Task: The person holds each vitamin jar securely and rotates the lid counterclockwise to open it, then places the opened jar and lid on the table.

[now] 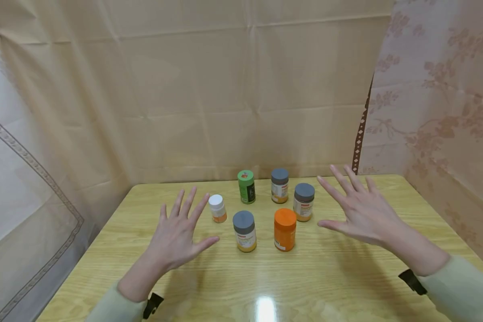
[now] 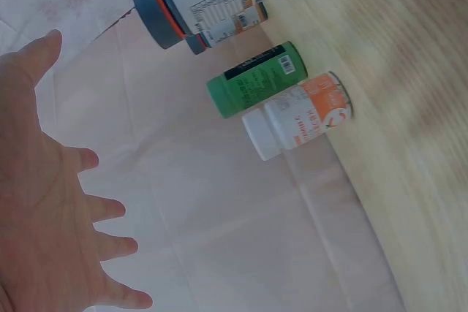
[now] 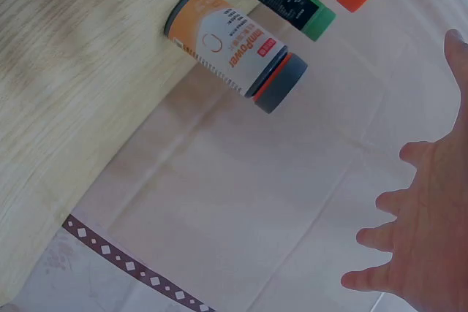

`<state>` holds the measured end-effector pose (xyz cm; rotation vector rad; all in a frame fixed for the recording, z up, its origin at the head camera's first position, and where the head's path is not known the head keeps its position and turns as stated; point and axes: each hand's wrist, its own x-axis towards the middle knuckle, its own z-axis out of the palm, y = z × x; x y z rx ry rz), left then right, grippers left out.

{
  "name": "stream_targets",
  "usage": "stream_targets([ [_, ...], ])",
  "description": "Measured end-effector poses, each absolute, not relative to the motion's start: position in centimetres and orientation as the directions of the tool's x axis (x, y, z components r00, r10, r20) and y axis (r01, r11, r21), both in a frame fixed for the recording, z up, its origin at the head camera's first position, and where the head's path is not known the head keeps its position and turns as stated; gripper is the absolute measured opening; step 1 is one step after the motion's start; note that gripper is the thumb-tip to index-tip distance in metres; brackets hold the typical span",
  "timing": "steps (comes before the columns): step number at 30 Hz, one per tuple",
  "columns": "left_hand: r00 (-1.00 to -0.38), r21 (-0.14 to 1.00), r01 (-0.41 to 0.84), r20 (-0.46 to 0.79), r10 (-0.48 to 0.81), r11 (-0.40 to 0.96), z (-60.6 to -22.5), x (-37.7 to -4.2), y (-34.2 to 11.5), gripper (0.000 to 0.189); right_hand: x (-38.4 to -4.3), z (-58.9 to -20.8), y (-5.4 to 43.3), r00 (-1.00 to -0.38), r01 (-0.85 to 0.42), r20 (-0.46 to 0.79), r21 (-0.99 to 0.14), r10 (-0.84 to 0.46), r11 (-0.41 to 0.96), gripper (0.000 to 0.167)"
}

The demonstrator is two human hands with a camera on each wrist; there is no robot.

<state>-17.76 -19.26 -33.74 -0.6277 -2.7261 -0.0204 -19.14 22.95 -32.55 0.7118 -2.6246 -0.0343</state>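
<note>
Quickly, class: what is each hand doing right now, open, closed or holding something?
Left hand: open, fingers spread, holding nothing.
Right hand: open, fingers spread, holding nothing.

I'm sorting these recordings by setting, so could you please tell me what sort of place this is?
Probably a makeshift indoor workspace: a beige cloth hangs behind the wood-grain table, a floral cloth hangs at the right, and six lidded bottles stand on the table.

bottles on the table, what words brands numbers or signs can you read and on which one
"Power": end of a word on the right grey-lidded bottle; its start is unclear.
White bottle: too blurred.
Green bottle: too blurred.
Orange bottle: too small.
Front grey-lidded bottle and back grey-lidded bottle: too small or blurred to read surely.
</note>
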Motion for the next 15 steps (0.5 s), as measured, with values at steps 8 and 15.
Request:
stream_targets([
  [8,-0.857,-0.024,0.416,0.322,0.402,0.909,-35.1,-19.2,-19.8,0.097,-19.9,-32.5,22.1,-0.81,-0.473,0.34,0.103,-0.478,0.875,0.093],
  [15,-0.871,0.065,0.411,0.321,0.371,0.909,-36.5,-21.1,-20.5,0.094,-20.9,-32.6,21.3,-0.814,-0.481,0.322,0.093,-0.484,0.872,0.092],
])
